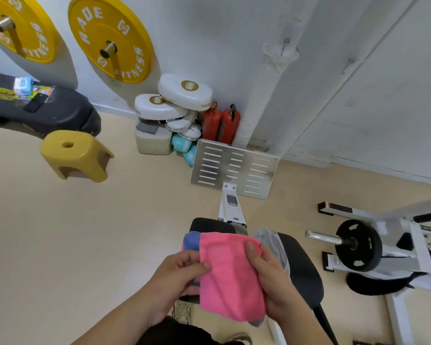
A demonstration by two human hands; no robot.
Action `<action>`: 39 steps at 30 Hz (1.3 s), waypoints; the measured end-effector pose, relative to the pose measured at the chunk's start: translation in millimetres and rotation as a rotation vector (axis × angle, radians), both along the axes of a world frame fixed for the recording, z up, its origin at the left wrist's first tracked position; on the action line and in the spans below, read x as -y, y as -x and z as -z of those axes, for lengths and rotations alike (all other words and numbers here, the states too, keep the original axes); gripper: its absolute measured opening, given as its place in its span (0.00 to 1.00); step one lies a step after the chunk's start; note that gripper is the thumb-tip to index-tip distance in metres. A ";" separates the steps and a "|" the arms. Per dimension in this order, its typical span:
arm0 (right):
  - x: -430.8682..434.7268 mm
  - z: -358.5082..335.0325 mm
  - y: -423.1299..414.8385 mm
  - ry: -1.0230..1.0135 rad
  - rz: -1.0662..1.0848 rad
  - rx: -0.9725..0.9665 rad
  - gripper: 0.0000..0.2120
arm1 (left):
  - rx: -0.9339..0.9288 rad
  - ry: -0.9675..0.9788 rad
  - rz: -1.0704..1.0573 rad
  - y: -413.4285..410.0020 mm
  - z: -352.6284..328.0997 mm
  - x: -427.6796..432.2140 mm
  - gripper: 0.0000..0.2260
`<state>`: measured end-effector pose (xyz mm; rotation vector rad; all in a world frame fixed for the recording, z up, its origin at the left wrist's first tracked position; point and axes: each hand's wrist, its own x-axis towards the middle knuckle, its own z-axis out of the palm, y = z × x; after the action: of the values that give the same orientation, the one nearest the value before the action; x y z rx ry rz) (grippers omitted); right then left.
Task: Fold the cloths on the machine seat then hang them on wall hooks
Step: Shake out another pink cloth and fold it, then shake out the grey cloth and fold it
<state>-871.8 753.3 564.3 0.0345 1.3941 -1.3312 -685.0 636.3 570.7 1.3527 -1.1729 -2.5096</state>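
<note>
A folded pink cloth [230, 275] is held over the black machine seat [301, 267]. My left hand [182, 272] pinches its left edge, and my right hand [266, 267] grips its right edge with the thumb on top. A blue cloth [191, 240] peeks out from under the pink one at the upper left. A white-grey cloth [271, 242] lies on the seat behind my right hand. On the white wall above, small hooks [286, 42] [350, 62] show faintly.
The machine's slotted metal footplate [234, 168] stands ahead on its white rail. A yellow stool [75, 154] sits on the left floor. White pads and two red extinguishers [222, 123] fill the corner. A weight machine with a black plate [357, 245] is at the right.
</note>
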 end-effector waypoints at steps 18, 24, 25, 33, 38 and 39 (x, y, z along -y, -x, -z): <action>36.6 65.8 -18.9 -0.348 -0.322 -0.759 0.24 | 0.211 1.445 0.596 4.9 74.0 20.8 0.24; 20.2 85.4 -27.9 -0.359 -0.535 -0.865 0.33 | 0.368 1.413 1.008 -3.2 96.0 17.0 0.33; 17.4 88.7 -28.0 -0.368 -0.529 -0.863 0.34 | 0.385 1.419 1.023 -3.1 97.5 16.2 0.33; -23.8 69.9 11.6 -0.546 -0.347 -0.803 0.12 | 0.233 1.601 0.859 30.8 60.9 11.8 0.16; -79.0 86.8 60.8 -0.733 -0.164 -0.844 0.13 | 0.019 1.520 0.810 70.8 38.5 -18.5 0.12; -83.1 90.0 64.4 -0.736 -0.127 -0.812 0.11 | -0.001 1.462 0.805 75.3 36.0 -26.2 0.12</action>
<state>-936.2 836.5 474.3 -0.1142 2.4737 -0.6588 -760.3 662.5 534.7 0.4334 -2.9280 -0.9665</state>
